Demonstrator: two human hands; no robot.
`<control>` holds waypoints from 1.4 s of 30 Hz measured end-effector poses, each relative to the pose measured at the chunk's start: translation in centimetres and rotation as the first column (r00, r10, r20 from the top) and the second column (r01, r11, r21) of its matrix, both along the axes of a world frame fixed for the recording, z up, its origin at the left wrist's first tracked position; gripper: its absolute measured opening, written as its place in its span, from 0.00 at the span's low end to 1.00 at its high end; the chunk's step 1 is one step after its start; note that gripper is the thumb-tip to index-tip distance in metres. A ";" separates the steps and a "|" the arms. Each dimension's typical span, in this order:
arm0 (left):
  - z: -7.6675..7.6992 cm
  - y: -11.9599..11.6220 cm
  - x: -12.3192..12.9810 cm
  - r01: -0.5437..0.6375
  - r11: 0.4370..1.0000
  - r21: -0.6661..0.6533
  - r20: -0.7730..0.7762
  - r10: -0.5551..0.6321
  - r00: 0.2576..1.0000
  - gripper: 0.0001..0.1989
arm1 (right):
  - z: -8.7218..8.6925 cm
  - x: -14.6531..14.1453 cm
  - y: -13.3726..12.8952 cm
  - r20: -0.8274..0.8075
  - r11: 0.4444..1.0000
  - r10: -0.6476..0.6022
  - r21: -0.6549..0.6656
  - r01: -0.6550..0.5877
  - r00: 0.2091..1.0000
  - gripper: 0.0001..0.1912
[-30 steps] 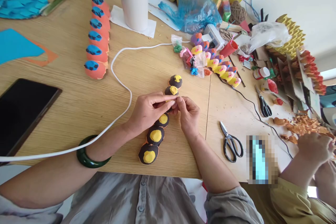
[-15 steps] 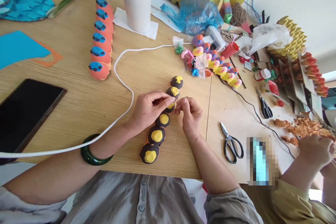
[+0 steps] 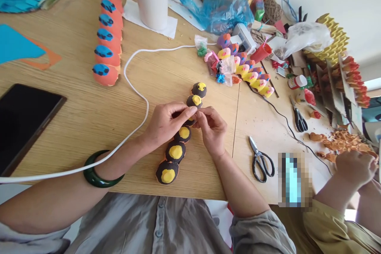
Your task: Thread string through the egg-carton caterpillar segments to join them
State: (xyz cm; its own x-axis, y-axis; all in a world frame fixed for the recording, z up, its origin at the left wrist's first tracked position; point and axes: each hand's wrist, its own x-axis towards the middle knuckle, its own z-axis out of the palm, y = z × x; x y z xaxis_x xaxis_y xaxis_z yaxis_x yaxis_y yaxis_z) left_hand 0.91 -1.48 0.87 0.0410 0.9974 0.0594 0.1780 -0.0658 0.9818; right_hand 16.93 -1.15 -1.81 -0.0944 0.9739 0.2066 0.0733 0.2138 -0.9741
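Note:
A row of black egg-carton cups [image 3: 172,162] with yellow blobs on top lies on the wooden table in front of me. The farthest cup [image 3: 199,89] bears small dark dots on its yellow patch. Over the middle of the row, my left hand [image 3: 168,121] pinches with thumb and index finger. My right hand [image 3: 212,129] is pinched too, its fingertips meeting the left ones just above the cups. Whatever sits between the fingertips is too small to make out. A dark green bangle [image 3: 101,170] circles my left wrist.
An orange egg-carton row [image 3: 108,57] with blue patches lies at left, beyond a white cable [image 3: 145,105]. A black tablet [image 3: 26,123] is nearer. Scissors [image 3: 260,162] lie right of my arm. A co-worker's hands [image 3: 355,168] are at far right. A white bottle [image 3: 151,2] stands behind.
My right hand has moved slightly up and left, so both hands' fingertips now meet. The view has shifted a little; the black row stays in place on the table.

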 end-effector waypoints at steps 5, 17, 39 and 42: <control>-0.1 0.3 -0.3 -0.044 0.997 -0.064 -0.015 0.043 0.999 0.18 | 0.7 -0.3 0.1 -0.065 0.991 -0.030 -0.134 0.021 0.997 0.25; -0.5 0.4 -0.3 -0.061 0.984 -0.169 0.040 0.069 0.997 0.17 | 0.3 -0.1 0.5 -0.157 0.970 -0.060 -0.241 0.020 0.986 0.23; -0.4 0.2 0.1 0.033 0.996 -0.088 0.164 -0.018 0.986 0.10 | 0.1 -0.2 0.3 -0.118 0.950 0.059 -0.299 -0.092 0.991 0.28; -0.7 0.3 0.1 -0.002 0.990 -0.139 0.167 0.025 0.986 0.13 | 0.4 -0.1 0.3 -0.106 0.980 -0.022 -0.198 0.001 0.994 0.24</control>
State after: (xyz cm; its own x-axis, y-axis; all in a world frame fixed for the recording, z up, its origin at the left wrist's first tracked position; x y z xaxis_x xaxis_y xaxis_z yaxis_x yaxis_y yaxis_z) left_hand 1.04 -1.21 0.17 0.0285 0.9968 -0.0742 0.0095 0.0739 0.9972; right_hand 16.83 -0.85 -1.36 -0.0707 0.9973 0.0182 -0.0323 0.0160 -0.9994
